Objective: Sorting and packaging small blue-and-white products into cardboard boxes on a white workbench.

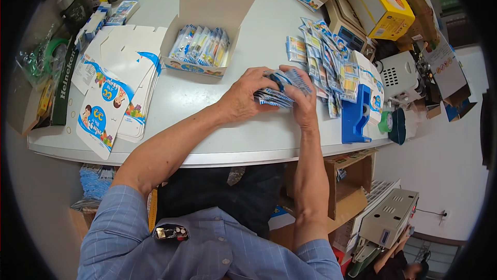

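Near the middle of the table, my left hand and my right hand are closed around a bundle of small blue-and-white sachets. Fingers of both hands press the bundle from its two sides. Just beyond and left of my left hand stands an open white carton, its lid raised, with a row of similar sachets upright inside. A loose heap of sachets lies to the right of my right hand. My fingers hide part of the bundle.
Flat printed cartons are stacked at the left, beside a green box. A blue tape dispenser stands near the right front edge. Behind it are a white basket and a yellow box. Another person is at lower right.
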Motion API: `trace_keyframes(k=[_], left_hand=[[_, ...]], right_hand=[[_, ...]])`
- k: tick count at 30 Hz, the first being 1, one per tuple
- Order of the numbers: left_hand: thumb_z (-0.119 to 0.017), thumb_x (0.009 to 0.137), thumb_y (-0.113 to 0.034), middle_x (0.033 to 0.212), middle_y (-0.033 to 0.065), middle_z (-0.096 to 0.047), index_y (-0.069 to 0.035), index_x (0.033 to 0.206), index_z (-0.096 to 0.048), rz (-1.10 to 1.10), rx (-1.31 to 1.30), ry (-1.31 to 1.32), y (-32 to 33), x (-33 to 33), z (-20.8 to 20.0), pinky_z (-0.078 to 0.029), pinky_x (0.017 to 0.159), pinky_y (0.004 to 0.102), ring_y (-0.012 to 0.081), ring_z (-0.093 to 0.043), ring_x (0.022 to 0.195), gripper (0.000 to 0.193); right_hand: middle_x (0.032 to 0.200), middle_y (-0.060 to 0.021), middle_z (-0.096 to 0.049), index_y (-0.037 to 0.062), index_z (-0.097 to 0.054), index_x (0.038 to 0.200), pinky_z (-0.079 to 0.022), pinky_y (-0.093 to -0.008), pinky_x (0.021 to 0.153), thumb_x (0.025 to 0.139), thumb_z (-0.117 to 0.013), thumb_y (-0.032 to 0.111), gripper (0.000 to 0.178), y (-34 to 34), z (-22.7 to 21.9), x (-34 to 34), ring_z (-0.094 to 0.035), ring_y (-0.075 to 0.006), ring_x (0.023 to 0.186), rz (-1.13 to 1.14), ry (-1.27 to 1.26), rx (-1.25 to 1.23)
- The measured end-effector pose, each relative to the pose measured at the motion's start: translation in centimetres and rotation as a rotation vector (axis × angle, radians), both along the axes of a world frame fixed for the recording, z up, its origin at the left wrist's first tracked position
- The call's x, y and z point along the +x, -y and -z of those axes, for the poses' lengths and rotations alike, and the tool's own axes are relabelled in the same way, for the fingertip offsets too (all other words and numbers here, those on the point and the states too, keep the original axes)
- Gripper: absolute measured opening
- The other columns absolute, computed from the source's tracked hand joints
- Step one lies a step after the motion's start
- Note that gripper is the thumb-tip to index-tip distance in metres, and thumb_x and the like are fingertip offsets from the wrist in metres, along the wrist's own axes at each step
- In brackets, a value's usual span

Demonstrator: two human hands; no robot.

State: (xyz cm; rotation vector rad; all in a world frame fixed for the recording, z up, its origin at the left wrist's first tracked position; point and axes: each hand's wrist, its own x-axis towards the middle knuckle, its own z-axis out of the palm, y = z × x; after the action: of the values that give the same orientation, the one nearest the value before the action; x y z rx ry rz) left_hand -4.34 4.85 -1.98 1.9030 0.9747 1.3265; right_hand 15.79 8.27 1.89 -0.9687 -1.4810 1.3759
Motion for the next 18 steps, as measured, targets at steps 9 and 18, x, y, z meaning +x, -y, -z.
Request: trace_keyframes(k=[9,18], left_hand=[[-0.091,0.077,-0.012,0.142,0.0193,-0.05,-0.006,0.144,-0.036,0.078,-0.413,0.161,0.5,0.4,-0.5,-0.049,0.105,0.0355,0.0276,-0.057,0.128,0.087],[-0.093,0.073,-0.012,0.155,0.0196,-0.037,-0.007,0.16,-0.019,-0.059,-0.146,-0.076,0.8,0.4,-1.2,-0.038,0.119,0.0407,0.0331,-0.046,0.14,0.114]], right_hand=[[0.125,-0.0113,-0.059,-0.0007,-0.054,0.135,-0.046,-0.0316,0.101,0.086,-0.076,0.058,0.08,0.6,3.2,-1.6,-0.057,-0.0175,0.114,0.103,-0.168,0.079],[0.163,-0.0152,-0.031,0.0075,-0.022,0.162,-0.034,-0.0431,0.121,0.092,-0.038,0.084,0.105,0.9,2.4,-4.2,-0.036,-0.0286,0.148,-0.032,-0.325,-0.109]])
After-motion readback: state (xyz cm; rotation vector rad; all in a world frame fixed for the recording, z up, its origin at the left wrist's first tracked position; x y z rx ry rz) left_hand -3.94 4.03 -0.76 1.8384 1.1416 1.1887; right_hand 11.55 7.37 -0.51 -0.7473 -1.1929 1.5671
